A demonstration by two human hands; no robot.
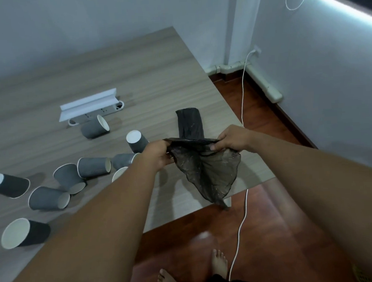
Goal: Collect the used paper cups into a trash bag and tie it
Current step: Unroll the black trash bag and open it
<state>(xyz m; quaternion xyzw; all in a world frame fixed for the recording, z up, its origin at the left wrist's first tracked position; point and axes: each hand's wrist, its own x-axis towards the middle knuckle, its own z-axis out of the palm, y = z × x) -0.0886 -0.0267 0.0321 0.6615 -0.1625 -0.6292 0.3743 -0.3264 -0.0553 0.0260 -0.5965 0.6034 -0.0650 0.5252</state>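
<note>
Step in hand: opening the mouth of the trash bag (206, 172) before any cup goes in.
Left hand (157, 154): closed in a pinch on the left end of the bag's rim.
Right hand (230, 139): closed in a pinch on the right end of the rim, thumb underneath.
Bag: hangs between both hands above the near edge of the table (150, 77), its thin body drooping to a point past that edge.
Cups: the paper cups (93, 167) lie scattered, mostly on their sides, on the table left of the bag; none looks bagged.
Doing it well: I would rub the two layers apart at the rim, then spread the hands so the mouth gapes.
Roll of bags (189, 123): lies on the table just behind the hands.
Hard to make out: whether the rim layers have separated; two cups are partly hidden by the left forearm.
</note>
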